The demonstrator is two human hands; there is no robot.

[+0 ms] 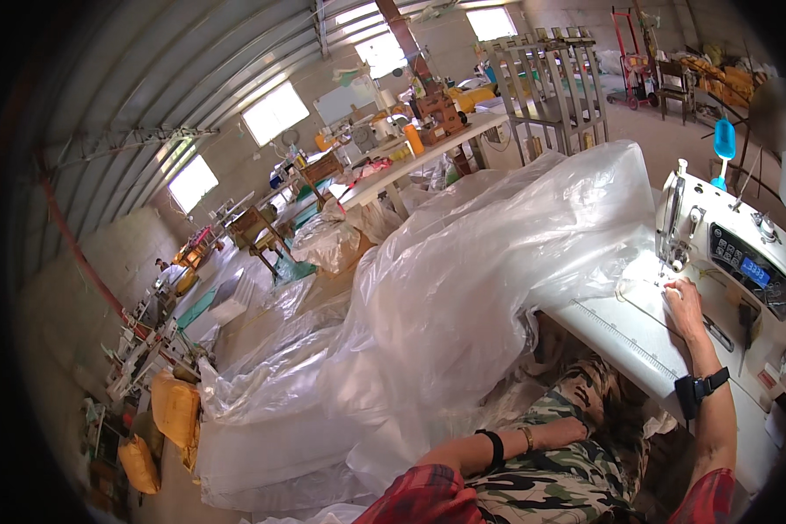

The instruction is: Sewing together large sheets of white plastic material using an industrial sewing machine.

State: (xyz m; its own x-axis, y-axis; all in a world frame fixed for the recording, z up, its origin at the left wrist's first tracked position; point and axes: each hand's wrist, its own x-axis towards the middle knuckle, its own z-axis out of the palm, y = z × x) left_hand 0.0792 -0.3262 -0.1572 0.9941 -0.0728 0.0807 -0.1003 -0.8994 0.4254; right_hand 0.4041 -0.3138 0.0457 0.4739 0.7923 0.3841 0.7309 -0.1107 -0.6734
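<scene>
My right hand [685, 307] is on the bed of a white sewing machine [742, 236], just beside the lit needle area. Its fingers are closed in a pinch, and what they hold, if anything, is too small to make out. A large clear plastic sheet [463, 288] runs from the needle area down over the left side in loose folds. My left hand [561, 432] rests on my lap, on camouflage cloth [533, 489], below the plastic; its fingers are hidden. A ruler scale [620, 332] runs along the machine's front edge.
Clear plastic is heaped left of me, with yellow sacks [175, 415] beyond. Behind stand a long table [428, 162] with an orange bottle [413, 140], a metal rack [546, 96] and a red hand truck [630, 61]. A blue-topped stand [724, 140] rises behind the machine.
</scene>
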